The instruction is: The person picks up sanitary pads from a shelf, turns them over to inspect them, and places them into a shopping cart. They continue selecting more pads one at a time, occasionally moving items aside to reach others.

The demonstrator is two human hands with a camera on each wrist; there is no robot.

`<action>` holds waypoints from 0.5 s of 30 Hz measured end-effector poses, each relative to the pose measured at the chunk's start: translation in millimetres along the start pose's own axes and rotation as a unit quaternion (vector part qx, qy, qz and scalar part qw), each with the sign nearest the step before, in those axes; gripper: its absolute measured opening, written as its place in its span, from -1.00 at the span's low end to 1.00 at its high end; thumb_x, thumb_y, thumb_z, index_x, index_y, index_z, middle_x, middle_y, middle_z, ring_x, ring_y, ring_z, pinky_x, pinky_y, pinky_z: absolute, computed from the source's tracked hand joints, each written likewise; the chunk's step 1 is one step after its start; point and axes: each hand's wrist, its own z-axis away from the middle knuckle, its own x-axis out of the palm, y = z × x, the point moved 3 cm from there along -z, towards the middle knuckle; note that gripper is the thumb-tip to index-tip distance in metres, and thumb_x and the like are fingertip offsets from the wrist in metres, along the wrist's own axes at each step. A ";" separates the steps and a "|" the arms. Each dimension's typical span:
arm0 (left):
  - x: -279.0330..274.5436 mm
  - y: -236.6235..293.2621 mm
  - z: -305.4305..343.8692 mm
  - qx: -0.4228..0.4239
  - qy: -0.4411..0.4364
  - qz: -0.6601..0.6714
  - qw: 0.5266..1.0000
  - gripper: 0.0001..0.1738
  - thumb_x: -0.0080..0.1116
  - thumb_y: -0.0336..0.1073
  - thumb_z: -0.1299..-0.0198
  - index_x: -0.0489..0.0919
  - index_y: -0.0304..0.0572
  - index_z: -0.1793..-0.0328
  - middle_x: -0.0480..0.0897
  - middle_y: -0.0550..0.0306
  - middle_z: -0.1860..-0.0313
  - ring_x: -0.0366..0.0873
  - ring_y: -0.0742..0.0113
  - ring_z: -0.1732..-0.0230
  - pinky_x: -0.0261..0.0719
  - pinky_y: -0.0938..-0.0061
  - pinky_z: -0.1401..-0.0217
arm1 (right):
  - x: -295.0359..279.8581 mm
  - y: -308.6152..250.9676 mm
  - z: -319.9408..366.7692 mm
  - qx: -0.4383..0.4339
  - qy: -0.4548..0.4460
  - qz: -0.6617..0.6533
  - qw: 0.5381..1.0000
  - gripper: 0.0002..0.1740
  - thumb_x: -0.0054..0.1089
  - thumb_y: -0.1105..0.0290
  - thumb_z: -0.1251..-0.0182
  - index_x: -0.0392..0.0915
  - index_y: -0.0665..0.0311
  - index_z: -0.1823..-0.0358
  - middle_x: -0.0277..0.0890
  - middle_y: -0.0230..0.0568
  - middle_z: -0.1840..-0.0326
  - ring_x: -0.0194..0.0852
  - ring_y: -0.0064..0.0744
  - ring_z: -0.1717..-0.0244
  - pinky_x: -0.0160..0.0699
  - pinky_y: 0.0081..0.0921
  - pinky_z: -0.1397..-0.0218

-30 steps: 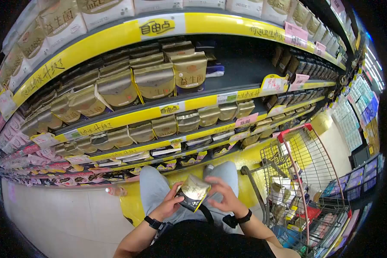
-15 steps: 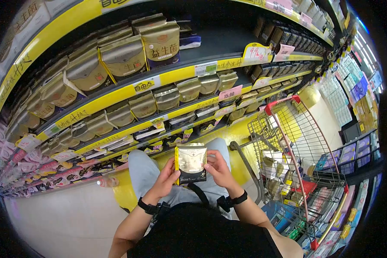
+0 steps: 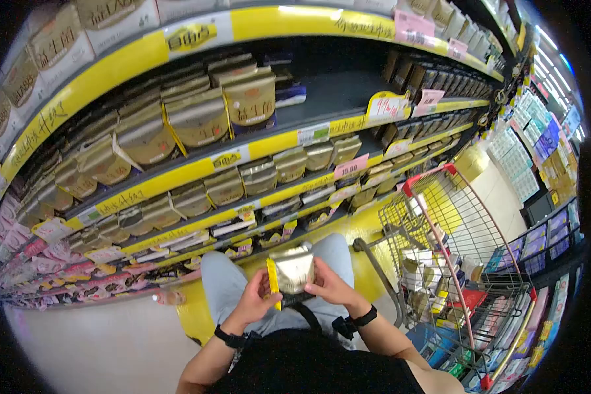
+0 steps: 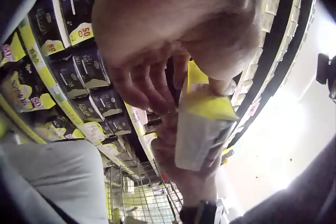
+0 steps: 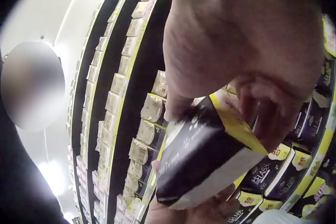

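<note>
A small pack of sanitary pads [image 3: 294, 270], shiny gold with a yellow side, is held between both hands above the lap. The left hand [image 3: 256, 301] grips its left edge, thumb on the near side. At the opposite edge the right hand [image 3: 329, 284] grips it, with the thumb at the lower right corner. From the left wrist, the pack [image 4: 202, 129] shows a white and yellow end below the left hand [image 4: 178, 29]. The right wrist view shows its black printed face on the pack [image 5: 205, 155], under the right hand [image 5: 236, 45].
Shelves of similar gold packs [image 3: 197, 121] rise in front, edged by yellow label strips [image 3: 226, 157]. To the right stands a wire shopping cart [image 3: 463, 256] with packages inside. A bottle [image 3: 169, 297] is on the floor at the left, near the bottom shelf.
The right hand, apart from the pack with fingers spread a second ago, now grips its right edge. After facing up squarely, the pack has tipped, and its black lower part shows less.
</note>
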 end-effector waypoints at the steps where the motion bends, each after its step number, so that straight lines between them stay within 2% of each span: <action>1: 0.3 -3.7 1.4 -0.008 -0.020 0.000 1.000 -0.29 0.35 -0.40 -0.28 0.23 -0.24 -0.48 0.49 0.10 -0.29 0.42 0.35 -0.36 0.35 0.36 -0.46 | -2.0 -5.8 -5.0 0.004 0.010 0.015 1.000 -0.17 0.34 0.32 -0.40 0.02 0.33 -0.53 0.34 -0.14 -0.39 0.31 -0.36 -0.38 0.35 -0.28 -0.42; 2: -1.0 -10.7 2.9 0.002 -0.029 -0.039 0.999 -0.33 0.34 -0.37 -0.30 0.28 -0.23 -0.46 0.52 0.14 -0.25 0.49 0.38 -0.24 0.45 0.39 -0.35 | -4.3 -17.3 -7.1 0.007 -0.014 0.041 0.999 -0.18 0.38 0.26 -0.37 0.11 0.38 -0.49 0.33 -0.13 -0.41 0.28 -0.36 -0.41 0.31 -0.32 -0.44; 3: 1.7 -7.9 4.6 0.005 -0.024 -0.114 0.993 -0.47 0.22 -0.27 -0.41 0.34 -0.24 -0.42 0.57 0.16 -0.18 0.51 0.43 -0.09 0.52 0.44 -0.21 | -4.5 -36.9 -12.6 0.010 -0.062 0.041 0.997 -0.23 0.38 0.22 -0.36 0.18 0.38 -0.45 0.34 -0.09 -0.40 0.28 -0.35 -0.41 0.29 -0.31 -0.46; 5: -0.5 -21.9 2.6 -0.043 -0.041 -0.081 0.995 -0.58 0.04 -0.17 -0.53 0.42 -0.24 -0.38 0.62 0.16 -0.07 0.50 0.46 0.03 0.53 0.47 -0.10 | -33.4 -42.5 -18.1 0.040 -0.039 0.176 0.983 -0.27 0.35 0.19 -0.38 0.23 0.38 -0.43 0.38 -0.09 -0.38 0.29 -0.35 -0.40 0.28 -0.30 -0.47; 7: 6.9 -24.0 -0.7 0.016 -0.058 -0.012 0.998 -0.61 -0.11 -0.16 -0.59 0.45 -0.23 -0.34 0.64 0.14 -0.01 0.51 0.44 0.03 0.53 0.47 -0.11 | -65.4 -80.5 -26.7 0.015 0.035 0.163 0.986 -0.31 0.29 0.21 -0.42 0.25 0.39 -0.43 0.42 -0.10 -0.34 0.35 -0.35 -0.36 0.33 -0.34 -0.44; 9: 11.0 -15.8 0.9 -0.009 -0.043 -0.017 0.999 -0.62 -0.12 -0.16 -0.59 0.45 -0.23 -0.34 0.64 0.15 -0.01 0.52 0.44 0.04 0.52 0.48 -0.10 | -81.9 -147.3 -47.2 -0.072 0.132 0.052 0.987 -0.33 0.28 0.24 -0.43 0.24 0.38 -0.43 0.44 -0.12 -0.32 0.39 -0.38 -0.31 0.39 -0.37 -0.39; 11: 2.0 -23.7 -1.7 -0.007 -0.072 -0.032 0.997 -0.56 -0.08 -0.04 -0.58 0.43 -0.19 -0.35 0.61 0.20 -0.09 0.55 0.42 -0.05 0.55 0.42 -0.13 | -109.7 -198.7 -79.5 -0.137 0.196 -0.045 0.970 -0.32 0.28 0.25 -0.45 0.19 0.39 -0.44 0.44 -0.13 -0.31 0.40 -0.41 -0.27 0.44 -0.39 -0.35; 13: -1.7 -24.7 -1.1 -0.024 -0.046 -0.023 0.998 -0.59 -0.09 -0.11 -0.59 0.46 -0.25 -0.31 0.63 0.15 -0.03 0.51 0.46 0.04 0.50 0.49 -0.09 | -137.8 -247.1 -112.4 -0.216 0.235 0.098 0.943 -0.29 0.31 0.22 -0.44 0.16 0.38 -0.43 0.44 -0.09 -0.30 0.39 -0.42 -0.28 0.43 -0.41 -0.35; 14: -14.8 -55.4 -4.9 -0.014 -0.053 -0.034 0.998 -0.60 -0.10 -0.11 -0.59 0.47 -0.25 -0.30 0.63 0.14 -0.03 0.51 0.46 0.05 0.50 0.49 -0.08 | -140.1 -273.0 -124.7 -0.213 0.234 0.118 0.941 -0.20 0.33 0.19 -0.42 0.09 0.42 -0.47 0.43 -0.05 -0.31 0.39 -0.40 -0.29 0.41 -0.42 -0.35; 15: -19.2 -57.8 -4.8 -0.018 -0.048 -0.035 0.998 -0.61 -0.10 -0.12 -0.59 0.47 -0.25 -0.30 0.63 0.14 -0.02 0.51 0.46 0.05 0.50 0.49 -0.08 | -140.5 -297.0 -135.9 -0.209 0.233 0.140 0.940 -0.11 0.35 0.17 -0.41 0.02 0.46 -0.52 0.42 -0.01 -0.32 0.38 -0.39 -0.30 0.40 -0.44 -0.36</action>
